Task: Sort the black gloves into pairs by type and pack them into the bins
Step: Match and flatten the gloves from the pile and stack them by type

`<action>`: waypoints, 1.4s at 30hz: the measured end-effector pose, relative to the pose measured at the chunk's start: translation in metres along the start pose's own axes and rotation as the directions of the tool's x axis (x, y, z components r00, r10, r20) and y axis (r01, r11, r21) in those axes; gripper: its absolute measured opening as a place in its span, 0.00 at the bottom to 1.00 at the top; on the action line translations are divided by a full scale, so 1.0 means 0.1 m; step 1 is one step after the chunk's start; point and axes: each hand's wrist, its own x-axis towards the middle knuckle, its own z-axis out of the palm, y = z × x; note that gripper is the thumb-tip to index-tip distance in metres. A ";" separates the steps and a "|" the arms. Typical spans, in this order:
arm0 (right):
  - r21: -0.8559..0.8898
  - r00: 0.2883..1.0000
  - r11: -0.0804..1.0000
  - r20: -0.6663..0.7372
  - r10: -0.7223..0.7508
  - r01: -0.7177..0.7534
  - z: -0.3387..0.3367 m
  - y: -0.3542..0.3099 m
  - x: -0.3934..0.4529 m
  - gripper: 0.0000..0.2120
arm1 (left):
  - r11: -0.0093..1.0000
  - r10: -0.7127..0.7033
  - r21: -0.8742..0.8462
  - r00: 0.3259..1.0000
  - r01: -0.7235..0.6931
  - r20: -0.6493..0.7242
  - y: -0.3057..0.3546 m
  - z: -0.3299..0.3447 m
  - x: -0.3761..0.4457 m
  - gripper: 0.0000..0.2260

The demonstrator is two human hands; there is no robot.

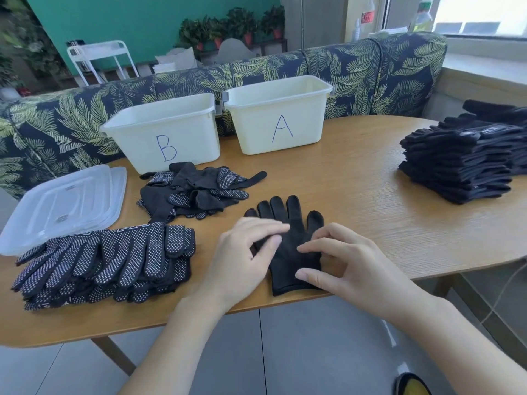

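Observation:
A plain black glove (288,220) lies flat near the table's front edge, fingers pointing away from me. My left hand (242,258) rests on its left side with loosely bent fingers. My right hand (345,260) touches its right side and cuff with fingertips; neither hand visibly grips it. A stack of white-dotted black gloves (108,260) sits at the front left. A loose heap of mixed dotted and plain gloves (196,192) lies behind it. A tall stack of plain black gloves (459,163) stands at the right. Bins marked B (165,129) and A (279,112) stand at the back.
Clear plastic lids (62,203) lie stacked at the left of the wooden table (356,189). A leaf-patterned sofa (356,69) runs behind the bins. A white rack and potted plants stand further back.

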 end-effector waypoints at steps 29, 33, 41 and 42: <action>0.468 0.996 0.882 -0.028 0.081 -0.059 -0.17 -0.17 -0.11 0.08 | 0.986 -0.131 -0.096 0.988 0.139 0.078 0.21 -0.03 -0.40 0.07; 0.466 0.993 0.882 -0.052 0.110 -0.073 -0.17 -0.07 0.01 0.07 | 0.956 -0.209 -0.204 0.977 0.211 0.034 0.23 0.01 -0.25 0.05; 0.449 0.959 0.877 -0.127 0.255 -0.173 -0.07 0.12 0.38 0.07 | 0.926 -0.324 -0.213 0.946 0.312 -0.023 0.14 0.08 -0.04 0.14; 0.440 0.954 0.878 -0.131 0.269 -0.187 -0.06 0.15 0.43 0.07 | 0.926 -0.335 -0.198 0.942 0.323 -0.028 0.12 0.09 -0.04 0.18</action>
